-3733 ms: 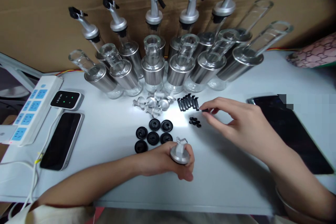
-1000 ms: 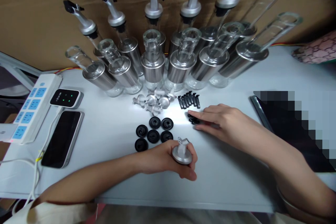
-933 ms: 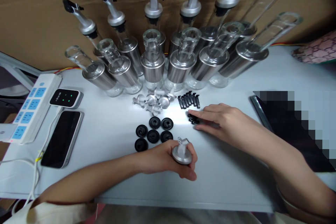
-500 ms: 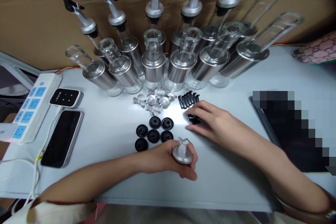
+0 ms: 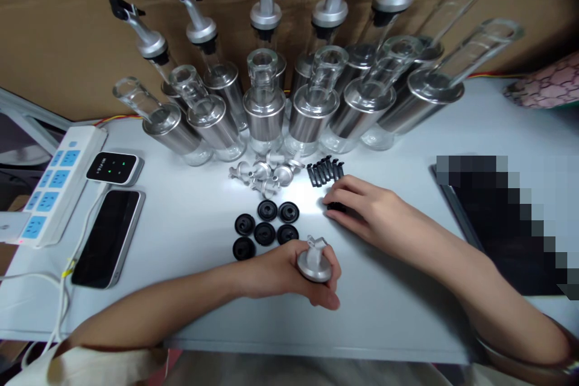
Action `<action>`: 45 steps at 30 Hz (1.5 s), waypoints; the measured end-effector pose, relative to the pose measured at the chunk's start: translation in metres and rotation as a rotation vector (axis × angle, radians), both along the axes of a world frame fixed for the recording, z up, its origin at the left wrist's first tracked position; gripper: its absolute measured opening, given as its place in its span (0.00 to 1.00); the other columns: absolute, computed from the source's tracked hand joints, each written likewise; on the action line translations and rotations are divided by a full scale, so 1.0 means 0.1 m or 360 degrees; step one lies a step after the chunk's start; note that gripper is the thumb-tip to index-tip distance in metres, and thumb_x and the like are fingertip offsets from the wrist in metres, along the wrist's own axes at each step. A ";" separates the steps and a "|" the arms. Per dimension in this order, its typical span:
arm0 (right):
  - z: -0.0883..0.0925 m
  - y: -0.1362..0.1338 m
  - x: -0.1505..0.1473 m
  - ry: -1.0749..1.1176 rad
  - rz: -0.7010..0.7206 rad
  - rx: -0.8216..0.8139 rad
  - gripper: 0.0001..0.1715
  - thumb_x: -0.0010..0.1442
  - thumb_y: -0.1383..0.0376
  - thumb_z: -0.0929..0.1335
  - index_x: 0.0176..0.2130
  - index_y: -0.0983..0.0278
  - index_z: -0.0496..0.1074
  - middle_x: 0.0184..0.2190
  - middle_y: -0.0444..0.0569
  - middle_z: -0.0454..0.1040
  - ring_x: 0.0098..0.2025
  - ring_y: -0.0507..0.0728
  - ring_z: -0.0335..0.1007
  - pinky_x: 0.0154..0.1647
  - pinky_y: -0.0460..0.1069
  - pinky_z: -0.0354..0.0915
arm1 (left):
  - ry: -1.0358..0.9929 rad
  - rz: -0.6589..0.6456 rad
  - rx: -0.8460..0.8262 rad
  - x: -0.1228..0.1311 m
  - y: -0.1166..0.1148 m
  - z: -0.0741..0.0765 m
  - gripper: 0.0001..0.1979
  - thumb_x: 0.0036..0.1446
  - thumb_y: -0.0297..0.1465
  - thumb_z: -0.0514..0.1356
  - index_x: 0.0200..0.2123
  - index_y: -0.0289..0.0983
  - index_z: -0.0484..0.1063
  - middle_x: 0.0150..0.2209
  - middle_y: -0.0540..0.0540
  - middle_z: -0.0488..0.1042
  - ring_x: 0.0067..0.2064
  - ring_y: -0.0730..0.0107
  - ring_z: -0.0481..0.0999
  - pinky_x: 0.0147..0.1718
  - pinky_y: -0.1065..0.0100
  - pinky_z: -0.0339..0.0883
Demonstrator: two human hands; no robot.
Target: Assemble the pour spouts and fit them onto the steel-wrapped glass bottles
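My left hand (image 5: 289, 271) is closed around a silver pourer spout (image 5: 313, 265), its round base down and its forked tip up. My right hand (image 5: 362, 208) rests low over the table, thumb and fingertips drawn together round a small black part (image 5: 336, 207). Its exact shape is mostly hidden by the fingers. Just beyond those fingers lie several black levers (image 5: 324, 171) in a row. Left of them sits a pile of loose silver pourer spouts (image 5: 266, 174). Between that pile and my left hand are several round black stoppers (image 5: 265, 233).
Two rows of glass-and-steel bottles (image 5: 265, 117) stand at the back, several rear ones topped with pourers (image 5: 266, 15). On the left are a power strip (image 5: 58, 178), a small Wi-Fi device (image 5: 113, 167) and a phone (image 5: 107, 240). A dark flat object (image 5: 502, 241) lies right.
My right thumb and fingers have come closer together over the small black parts, covering more of them. My left hand keeps the pourer spout in the same place.
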State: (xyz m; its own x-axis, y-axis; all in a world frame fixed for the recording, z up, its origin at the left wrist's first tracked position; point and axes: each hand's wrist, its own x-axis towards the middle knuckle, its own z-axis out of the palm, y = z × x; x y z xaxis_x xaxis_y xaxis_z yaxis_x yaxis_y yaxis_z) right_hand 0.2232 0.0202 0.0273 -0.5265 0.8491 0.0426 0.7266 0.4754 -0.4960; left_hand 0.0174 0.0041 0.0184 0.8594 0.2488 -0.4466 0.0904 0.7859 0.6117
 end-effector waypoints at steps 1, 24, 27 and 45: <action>0.00 0.00 0.01 -0.0007 -0.0001 -0.0009 0.08 0.64 0.68 0.63 0.39 0.65 0.72 0.37 0.53 0.71 0.34 0.57 0.73 0.35 0.51 0.70 | -0.0010 0.0003 -0.0005 0.00 0.00 0.00 0.20 0.40 0.39 0.74 0.25 0.34 0.67 0.24 0.55 0.69 0.28 0.78 0.67 0.31 0.70 0.59; 0.02 0.01 0.13 0.0063 -0.0031 -0.0173 0.09 0.59 0.71 0.66 0.42 0.66 0.72 0.37 0.51 0.70 0.31 0.54 0.72 0.34 0.49 0.69 | -0.0063 0.0002 -0.0013 0.00 0.01 0.00 0.20 0.41 0.37 0.74 0.25 0.34 0.66 0.24 0.55 0.69 0.27 0.79 0.66 0.30 0.70 0.59; 0.02 0.00 0.14 0.0078 -0.0051 -0.0174 0.09 0.59 0.69 0.67 0.42 0.66 0.72 0.37 0.50 0.70 0.31 0.53 0.71 0.33 0.49 0.68 | -0.0051 0.0006 -0.0015 0.00 0.01 0.00 0.20 0.41 0.38 0.73 0.25 0.34 0.67 0.24 0.54 0.69 0.27 0.78 0.66 0.30 0.70 0.59; 0.04 0.00 0.16 0.0022 -0.0077 -0.0172 0.10 0.65 0.65 0.62 0.44 0.64 0.70 0.38 0.49 0.70 0.34 0.54 0.71 0.36 0.51 0.66 | -0.0017 0.0004 -0.0018 0.00 0.00 0.00 0.20 0.39 0.38 0.74 0.25 0.34 0.67 0.23 0.55 0.69 0.28 0.78 0.66 0.30 0.70 0.59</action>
State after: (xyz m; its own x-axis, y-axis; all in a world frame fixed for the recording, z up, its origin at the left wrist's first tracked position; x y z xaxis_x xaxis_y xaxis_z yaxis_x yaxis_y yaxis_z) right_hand 0.2395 0.0199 0.0315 -0.4847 0.8736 -0.0437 0.7400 0.3830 -0.5529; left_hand 0.0175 0.0038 0.0181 0.8635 0.2461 -0.4402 0.0818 0.7930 0.6037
